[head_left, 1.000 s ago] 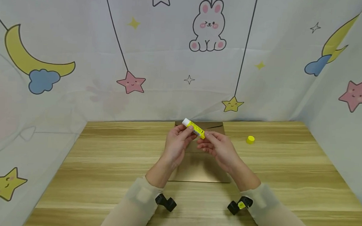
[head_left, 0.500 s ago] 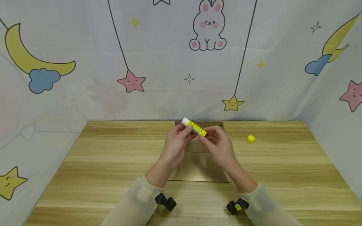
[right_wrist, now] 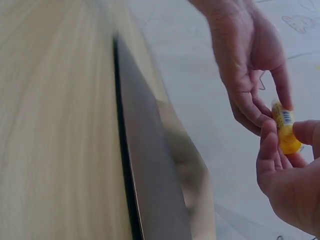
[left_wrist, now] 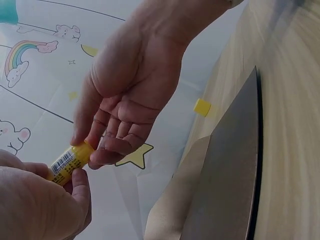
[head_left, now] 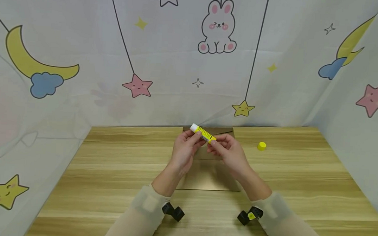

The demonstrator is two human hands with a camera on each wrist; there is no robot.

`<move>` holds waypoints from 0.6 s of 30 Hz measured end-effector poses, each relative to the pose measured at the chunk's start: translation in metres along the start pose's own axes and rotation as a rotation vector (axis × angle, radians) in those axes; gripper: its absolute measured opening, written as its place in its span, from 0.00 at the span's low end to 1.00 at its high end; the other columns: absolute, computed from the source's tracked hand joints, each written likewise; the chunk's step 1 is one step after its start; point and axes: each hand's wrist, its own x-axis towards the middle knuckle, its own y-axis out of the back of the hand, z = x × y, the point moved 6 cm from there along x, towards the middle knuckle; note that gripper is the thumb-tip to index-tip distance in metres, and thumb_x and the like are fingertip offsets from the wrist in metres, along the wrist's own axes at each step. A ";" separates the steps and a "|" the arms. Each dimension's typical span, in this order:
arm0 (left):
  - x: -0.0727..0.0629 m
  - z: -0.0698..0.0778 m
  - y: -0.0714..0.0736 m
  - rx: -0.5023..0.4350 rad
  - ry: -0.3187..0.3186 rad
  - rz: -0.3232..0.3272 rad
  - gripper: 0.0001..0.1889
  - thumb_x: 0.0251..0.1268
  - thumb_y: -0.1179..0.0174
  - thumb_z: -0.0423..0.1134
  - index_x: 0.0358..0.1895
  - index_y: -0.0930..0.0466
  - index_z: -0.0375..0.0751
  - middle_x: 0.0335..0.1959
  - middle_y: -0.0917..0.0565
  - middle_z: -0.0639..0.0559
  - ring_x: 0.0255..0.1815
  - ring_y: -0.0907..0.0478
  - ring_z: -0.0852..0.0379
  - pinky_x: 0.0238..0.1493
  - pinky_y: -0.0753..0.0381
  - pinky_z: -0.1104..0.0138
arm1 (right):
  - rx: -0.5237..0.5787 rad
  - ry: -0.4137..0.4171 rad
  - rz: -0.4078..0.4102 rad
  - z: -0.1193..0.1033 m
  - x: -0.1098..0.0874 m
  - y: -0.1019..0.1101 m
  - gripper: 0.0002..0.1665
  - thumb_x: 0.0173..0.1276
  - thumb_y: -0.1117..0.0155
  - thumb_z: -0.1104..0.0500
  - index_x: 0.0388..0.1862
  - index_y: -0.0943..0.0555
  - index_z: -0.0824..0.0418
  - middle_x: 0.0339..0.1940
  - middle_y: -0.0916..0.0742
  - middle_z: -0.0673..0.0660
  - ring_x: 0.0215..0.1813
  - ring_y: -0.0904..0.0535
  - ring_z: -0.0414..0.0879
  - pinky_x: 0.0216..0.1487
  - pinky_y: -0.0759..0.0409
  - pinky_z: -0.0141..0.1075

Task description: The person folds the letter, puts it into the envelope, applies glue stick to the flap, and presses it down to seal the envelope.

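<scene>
A yellow glue stick (head_left: 207,135) with a white end is held slantwise above the table in the head view. My left hand (head_left: 183,150) grips its barrel, thumb on top and fingers beneath. At the lower yellow end, my right hand (head_left: 232,153) pinches it between thumb and fingers. In the left wrist view the barcode on the glue stick (left_wrist: 67,164) faces the camera, between both hands. The right wrist view shows the right thumb pressed against the yellow base of the glue stick (right_wrist: 287,135). Below the hands lies a flat brown envelope (head_left: 211,177), partly covered by them.
A small yellow cap (head_left: 262,146) stands on the wooden table (head_left: 117,171), right of the envelope. White cloth walls (head_left: 166,60) printed with stars, moons and a rabbit rise at the back and both sides.
The right fingers lifted and shifted around the lower end of the glue stick, then the thumb came back over it. The left hand keeps its hold almost still.
</scene>
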 end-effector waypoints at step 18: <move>-0.001 0.001 0.000 0.008 -0.004 0.001 0.14 0.79 0.40 0.29 0.59 0.26 0.22 0.46 0.18 0.42 0.46 0.15 0.53 0.58 0.15 0.61 | 0.176 -0.195 -0.048 0.011 0.002 -0.001 0.21 0.87 0.44 0.50 0.60 0.24 0.68 0.46 0.11 0.61 0.43 0.12 0.47 0.52 0.14 0.38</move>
